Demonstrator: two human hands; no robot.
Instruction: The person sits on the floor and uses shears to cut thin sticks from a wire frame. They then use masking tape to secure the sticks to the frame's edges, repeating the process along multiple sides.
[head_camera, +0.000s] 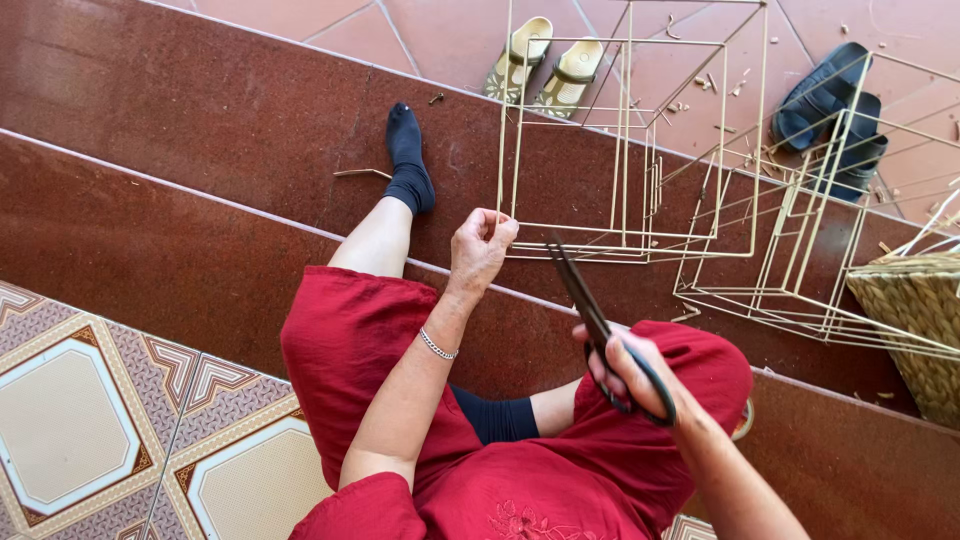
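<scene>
Wire frame (620, 150) held at its corner in left hand's (480, 248) closed grip; right hand (625, 370) clasps black scissors (600, 330) beside it

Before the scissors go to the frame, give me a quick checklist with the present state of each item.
1. Left hand grips the near bar of the pale wire frame: ok.
2. Right hand has fingers through the handles of the black scissors: ok.
3. Scissor blades shut, tips pointing toward the frame: ok.
4. Blades apart from the left hand's fingers: ok, a gap shows.
5. Frame stands steady on the red step: cannot tell.
6. Second frame and woven basket out of the scissors' way: ok, both lie off to the right.
</scene>
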